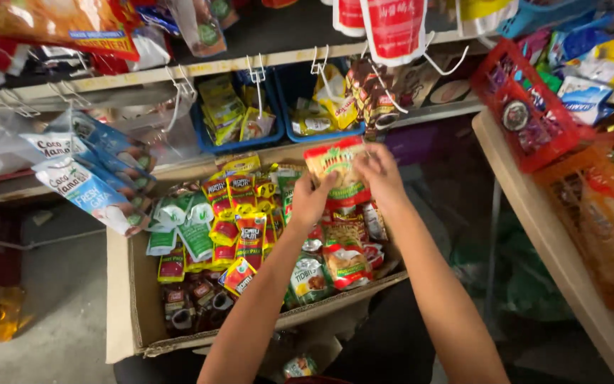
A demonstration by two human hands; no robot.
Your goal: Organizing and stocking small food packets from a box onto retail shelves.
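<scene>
**Both hands holding a red and green snack packet over a cardboard box of sachets**

The wooden shelving spans the upper view. Its edge is a pale, worn timber strip fitted with white wire hooks. A second wooden shelf runs diagonally down the right side.

The cardboard box sits below the shelving. It is wide, shallow and brown, with a torn, ragged front lip. It holds glossy flat sachets standing in loose rows: red and yellow ones at centre, green and white ones at left, dark ones at the front left.

Two blue plastic bins stand under the shelf edge and hold yellow packets. A red plastic basket with a lattice wall tilts on the right shelf.

Blue and white pouches hang at left in a crinkled strip.

Both bare forearms extend upward from the bottom edge and converge over the far side of the box.

The left hand is curled, fingers pinching the lower left edge of the snack packet. The right hand is arched, fingertips pressed onto the packet's upper right edge.

The packet is flat, shiny film, held upright above the rear sachets.
</scene>
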